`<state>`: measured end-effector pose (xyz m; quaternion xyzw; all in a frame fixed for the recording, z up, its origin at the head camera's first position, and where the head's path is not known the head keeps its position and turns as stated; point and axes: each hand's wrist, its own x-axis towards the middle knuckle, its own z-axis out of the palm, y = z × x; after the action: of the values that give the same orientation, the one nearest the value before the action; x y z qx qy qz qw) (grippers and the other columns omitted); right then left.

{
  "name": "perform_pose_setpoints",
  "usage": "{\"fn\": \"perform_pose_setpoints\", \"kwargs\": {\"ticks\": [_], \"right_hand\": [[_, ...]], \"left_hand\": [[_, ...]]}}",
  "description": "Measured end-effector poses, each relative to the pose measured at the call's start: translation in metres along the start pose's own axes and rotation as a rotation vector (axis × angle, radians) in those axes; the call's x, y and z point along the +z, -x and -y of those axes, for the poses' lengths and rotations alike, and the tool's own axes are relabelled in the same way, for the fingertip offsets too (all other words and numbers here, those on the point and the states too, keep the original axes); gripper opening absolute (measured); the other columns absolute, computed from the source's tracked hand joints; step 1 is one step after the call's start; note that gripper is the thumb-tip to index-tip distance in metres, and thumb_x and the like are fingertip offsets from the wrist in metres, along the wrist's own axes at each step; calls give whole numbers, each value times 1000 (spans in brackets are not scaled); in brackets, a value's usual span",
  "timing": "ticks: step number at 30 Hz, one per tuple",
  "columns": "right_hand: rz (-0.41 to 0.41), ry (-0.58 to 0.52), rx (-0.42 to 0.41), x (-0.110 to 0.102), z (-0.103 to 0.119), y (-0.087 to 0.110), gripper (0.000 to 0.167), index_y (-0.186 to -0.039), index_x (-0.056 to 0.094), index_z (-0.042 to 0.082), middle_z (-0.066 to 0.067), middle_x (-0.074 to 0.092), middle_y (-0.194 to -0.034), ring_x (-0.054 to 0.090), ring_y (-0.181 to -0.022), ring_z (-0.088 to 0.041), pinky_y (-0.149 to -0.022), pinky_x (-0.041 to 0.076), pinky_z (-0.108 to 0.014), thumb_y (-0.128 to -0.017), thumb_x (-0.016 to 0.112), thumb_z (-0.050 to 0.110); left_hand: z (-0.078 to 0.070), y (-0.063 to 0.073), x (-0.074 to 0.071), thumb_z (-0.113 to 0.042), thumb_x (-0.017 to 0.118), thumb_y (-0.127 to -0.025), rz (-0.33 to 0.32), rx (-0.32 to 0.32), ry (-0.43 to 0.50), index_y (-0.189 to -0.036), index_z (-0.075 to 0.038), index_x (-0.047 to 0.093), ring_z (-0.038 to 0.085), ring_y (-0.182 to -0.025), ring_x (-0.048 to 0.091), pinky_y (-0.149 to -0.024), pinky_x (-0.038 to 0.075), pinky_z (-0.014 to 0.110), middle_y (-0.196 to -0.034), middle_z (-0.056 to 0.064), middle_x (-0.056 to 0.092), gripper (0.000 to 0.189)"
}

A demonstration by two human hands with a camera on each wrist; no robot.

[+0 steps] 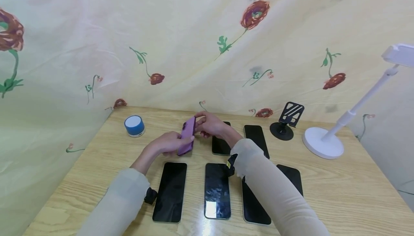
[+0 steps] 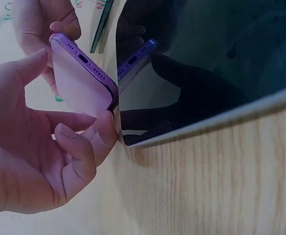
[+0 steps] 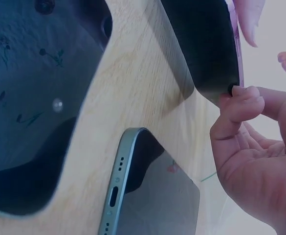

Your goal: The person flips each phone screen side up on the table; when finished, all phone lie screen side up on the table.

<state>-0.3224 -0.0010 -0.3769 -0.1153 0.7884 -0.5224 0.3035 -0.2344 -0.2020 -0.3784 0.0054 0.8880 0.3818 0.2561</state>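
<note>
A purple smartphone (image 1: 187,134) is tilted up at the far middle of the table, its back towards the left. My left hand (image 1: 169,142) holds its near end, thumb along one side and fingers at the other. At its far end my right hand (image 1: 211,125) pinches the edge with curled fingers. In the left wrist view the port edge of the purple smartphone (image 2: 81,73) faces the camera. Its dark screen (image 3: 209,44) shows in the right wrist view. Just right of it, a dark-screened phone (image 1: 221,145) lies partly under my right wrist.
More phones lie face up: a near-left phone (image 1: 170,193), a near-middle phone (image 1: 217,193) and several on the right, partly behind my right sleeve. A black phone stand (image 1: 282,131) and white lamp (image 1: 323,143) stand back right. A blue-and-white round container (image 1: 134,126) sits back left.
</note>
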Motion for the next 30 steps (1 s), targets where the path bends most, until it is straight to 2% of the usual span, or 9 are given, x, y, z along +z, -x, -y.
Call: {"fn": "perform_pose_setpoints", "kwargs": {"ticks": [10, 18, 21, 26, 30], "right_hand": [[6, 10, -11, -1, 0, 1, 58, -155, 40, 11, -12, 66, -120, 58, -63, -14, -56, 48, -25, -102, 63, 1], [32, 31, -40, 0, 0, 5, 57, -157, 44, 9, -16, 70, -126, 61, -67, -18, -56, 50, -26, -104, 65, 8], [62, 32, -55, 1, -1, 4, 53, -155, 49, 8, -17, 73, -125, 61, -65, -17, -55, 50, -25, -104, 64, 10], [84, 28, -55, 2, -4, 3, 50, -153, 51, 5, -16, 75, -120, 62, -63, -14, -54, 50, -24, -105, 63, 12], [85, 34, -43, 2, -6, 3, 58, -158, 44, 5, -19, 74, -118, 63, -63, -14, -54, 50, -23, -104, 63, 14]], "left_hand": [[-1, 1, -2, -59, 60, -102, 1, 31, 14, -131, -6, 67, 17, -56, 51, -53, 39, 25, -86, 10, 67, 61], [-3, 3, -7, -53, 59, -104, 34, 58, 74, -139, -13, 67, 23, -71, 66, -57, 43, 26, -110, 12, 70, 54], [-4, 2, -9, -50, 56, -106, 48, 74, 104, -151, -17, 58, 25, -74, 71, -57, 43, 27, -119, 12, 71, 56], [-5, 3, -10, -47, 54, -108, 59, 71, 157, -168, -24, 32, 26, -76, 76, -56, 42, 26, -126, 15, 72, 68], [-5, 4, -10, -44, 53, -109, 59, 74, 175, -169, -25, 28, 26, -74, 76, -56, 44, 25, -125, 16, 72, 68]]}}
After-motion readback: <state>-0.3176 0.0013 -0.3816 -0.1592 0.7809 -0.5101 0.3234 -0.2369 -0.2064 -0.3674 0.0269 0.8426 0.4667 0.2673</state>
